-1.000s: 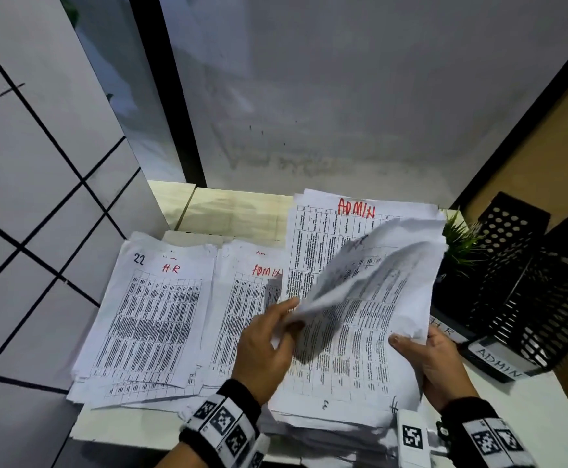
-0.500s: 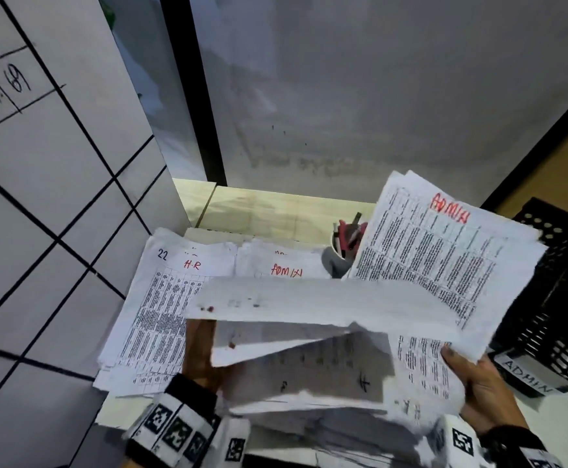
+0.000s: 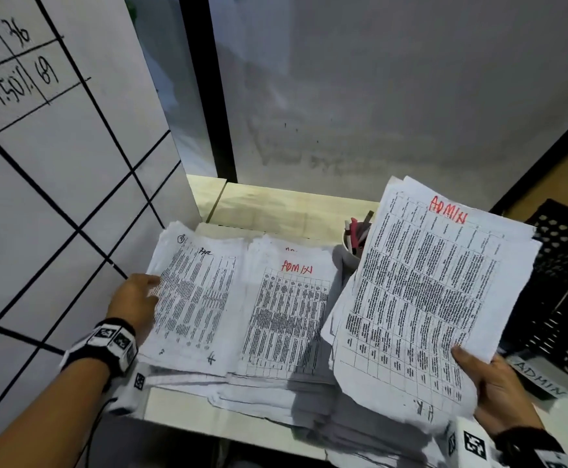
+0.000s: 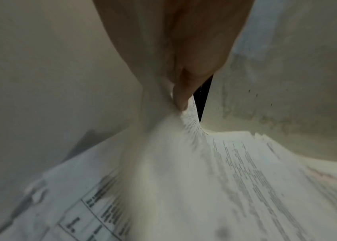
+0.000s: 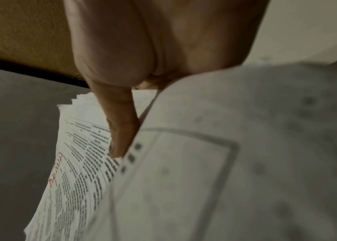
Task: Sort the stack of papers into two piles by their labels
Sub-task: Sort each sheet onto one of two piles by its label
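Head view first: my right hand [image 3: 498, 383] pinches a raised sheaf of papers [image 3: 424, 292] at its near right corner, at about five o'clock of the sheaf, thumb on top and fingers beneath. Its top sheet is marked ADMIN in red. My left hand [image 3: 137, 298] takes the left edge of the HR pile [image 3: 198, 292], at nine o'clock of that pile. The left wrist view shows a fingertip [image 4: 181, 101] under a lifted, curling sheet edge; I cannot tell for sure whether it pinches or only lifts. Between the two lies the ADMIN pile [image 3: 289, 309], just beside the HR pile and overlapping it a little. More loose sheets spread beneath them on the desk [image 3: 275, 204].

Handling, as I judge it: the sheaf is light but limp. Held by one corner it sags and fans, and the right wrist view shows the sheet edges [image 5: 76, 101] stepped apart near my thumb [image 5: 120, 130]. Edges look ragged and soft, so a hard tug could tear them. Sheets will slide on one another readily. I would support the sheaf from below with flat fingers, or take it mid-edge at six o'clock. A pen cup [image 3: 353, 244] stands at twelve o'clock of the ADMIN pile, near enough to knock. A black mesh tray [image 3: 559, 298] with an ADMIN tag [image 3: 542, 380] sits at three o'clock.
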A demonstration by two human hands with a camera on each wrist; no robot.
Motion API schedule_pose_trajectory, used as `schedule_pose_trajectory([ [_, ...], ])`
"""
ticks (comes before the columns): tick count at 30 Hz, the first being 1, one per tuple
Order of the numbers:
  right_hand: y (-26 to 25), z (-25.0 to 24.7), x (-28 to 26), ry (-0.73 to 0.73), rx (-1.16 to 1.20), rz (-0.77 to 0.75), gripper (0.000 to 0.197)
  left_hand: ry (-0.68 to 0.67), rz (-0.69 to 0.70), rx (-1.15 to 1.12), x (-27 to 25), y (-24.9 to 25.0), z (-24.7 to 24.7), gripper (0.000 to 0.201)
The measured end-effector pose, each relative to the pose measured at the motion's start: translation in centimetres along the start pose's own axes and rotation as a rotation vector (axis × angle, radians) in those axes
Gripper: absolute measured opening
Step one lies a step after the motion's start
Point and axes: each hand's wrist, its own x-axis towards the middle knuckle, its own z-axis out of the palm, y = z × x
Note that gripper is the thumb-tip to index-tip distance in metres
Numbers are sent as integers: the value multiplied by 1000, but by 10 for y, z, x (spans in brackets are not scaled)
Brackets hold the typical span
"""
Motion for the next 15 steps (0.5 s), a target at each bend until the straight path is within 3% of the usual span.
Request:
schedule_pose_trajectory([
  [2, -2, 2, -1, -36, -26, -6, 43, -97, 30, 169, 11, -3, 2, 42],
  [5, -5, 4, -3, -57, -68, -6, 44, -48, 205, 291, 7, 17, 10, 34],
  [8, -6, 8, -5, -75, -126, -19, 43, 48, 410, 172, -23, 63, 30, 22],
  [12, -4, 15, -3, -88, -182, -35, 40, 11, 690, 13, -71, 127, 58, 13],
  [15, -3, 18, -1, -109, -205, -36, 43, -96, 664, -216, -102, 167, 75, 11],
])
